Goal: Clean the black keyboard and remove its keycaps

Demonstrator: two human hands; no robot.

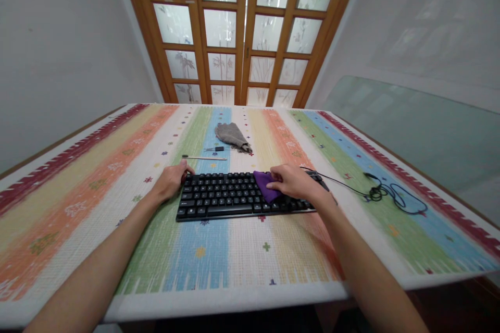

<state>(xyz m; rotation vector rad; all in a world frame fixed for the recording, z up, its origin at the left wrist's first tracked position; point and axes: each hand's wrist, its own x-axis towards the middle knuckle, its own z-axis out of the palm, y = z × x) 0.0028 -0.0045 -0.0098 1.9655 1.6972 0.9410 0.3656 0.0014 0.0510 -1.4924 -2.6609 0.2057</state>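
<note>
A black keyboard (222, 195) lies on the striped tablecloth in front of me. My left hand (173, 179) grips its upper left corner, fingers bent around the edge. Bunched in my right hand (291, 181) is a purple cloth (266, 187), pressed on the keys right of the middle. My right hand and forearm hide part of the keyboard's right side. Behind the keyboard lies a toothbrush (205, 158) with a dark head and pale handle. Beyond it are a small black-handled tool (219, 149) and a crumpled grey cloth (233, 135).
The keyboard's black cable (375, 193) runs right and lies coiled on the tablecloth (250, 255). A glass panel (414, 124) leans along the right wall. Wooden doors with glass panes (221, 28) stand beyond the table. The table's front edge is close to me.
</note>
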